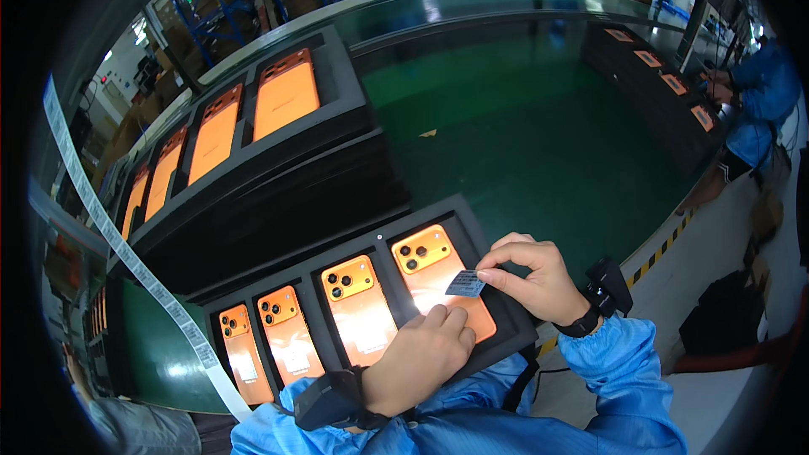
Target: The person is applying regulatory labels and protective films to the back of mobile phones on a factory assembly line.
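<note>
A black foam tray (472, 227) lies in front of me with several orange phones in its slots, camera sides up. My right hand (535, 280) pinches a small grey printed label (464, 284) between thumb and fingers. The label is tilted over the rightmost phone (434, 257), below its camera block. My left hand (421, 355) is closed, its curled knuckles at the lower left of that phone; whatever its fingertips may hold is hidden. Left of that hand is another phone (354, 291), with two more phones (288, 339) (242, 341) beyond it, whitish patches on their lower backs.
Behind the tray stands a stack of black trays (278, 177) with orange phones on top. A long strip of labels (139, 270) crosses the left side. The green work surface (506, 143) extends right toward another tray stack (645, 88), where a blue-sleeved person (758, 88) works.
</note>
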`<state>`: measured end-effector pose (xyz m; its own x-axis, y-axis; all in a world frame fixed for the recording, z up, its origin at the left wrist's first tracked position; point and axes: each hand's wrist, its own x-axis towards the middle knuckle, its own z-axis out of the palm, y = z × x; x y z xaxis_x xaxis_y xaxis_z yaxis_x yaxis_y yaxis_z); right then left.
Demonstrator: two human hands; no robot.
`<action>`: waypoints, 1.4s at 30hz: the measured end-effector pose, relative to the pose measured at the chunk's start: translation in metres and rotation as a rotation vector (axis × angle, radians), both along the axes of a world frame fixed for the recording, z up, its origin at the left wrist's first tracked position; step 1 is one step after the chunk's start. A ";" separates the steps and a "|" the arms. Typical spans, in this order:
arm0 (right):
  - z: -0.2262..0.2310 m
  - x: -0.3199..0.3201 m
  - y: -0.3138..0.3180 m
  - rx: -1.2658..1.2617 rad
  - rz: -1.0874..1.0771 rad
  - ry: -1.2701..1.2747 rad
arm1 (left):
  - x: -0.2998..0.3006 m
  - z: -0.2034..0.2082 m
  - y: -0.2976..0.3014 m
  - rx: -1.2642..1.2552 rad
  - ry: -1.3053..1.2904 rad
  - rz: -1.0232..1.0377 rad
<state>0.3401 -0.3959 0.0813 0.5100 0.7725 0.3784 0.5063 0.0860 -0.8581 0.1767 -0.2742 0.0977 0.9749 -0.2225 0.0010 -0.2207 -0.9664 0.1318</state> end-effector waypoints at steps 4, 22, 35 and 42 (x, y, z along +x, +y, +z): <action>-0.005 0.004 0.006 -0.012 0.022 0.001 | -0.002 -0.001 0.000 0.019 -0.043 -0.032; -0.010 0.004 0.011 0.022 0.019 0.010 | -0.001 0.004 -0.020 0.280 0.111 -0.037; -0.043 0.006 0.013 0.127 0.122 0.656 | 0.050 -0.019 0.068 -0.165 -0.152 -0.019; -0.033 0.001 0.019 -0.082 0.214 -0.341 | 0.060 -0.043 0.101 -0.726 -0.533 0.457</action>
